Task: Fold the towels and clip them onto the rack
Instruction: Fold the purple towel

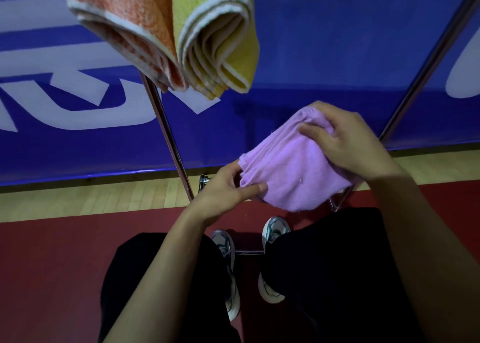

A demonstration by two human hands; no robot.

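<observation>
A folded orange towel (124, 28) and a folded yellow towel (220, 39) hung side by side at the upper left, touching each other, above the rack's slanted chrome legs (168, 140). Below and to the right of them, the folded lilac towel (288, 166) was held in the air between both hands, in front of a blue banner (337, 57) with white lettering. The left hand (223, 189) pinched its near left edge; the right hand (348, 140) curled over its far upper corner. Beneath lay a wooden strip, red floor (52, 264) and the person's shoes (275, 231).
</observation>
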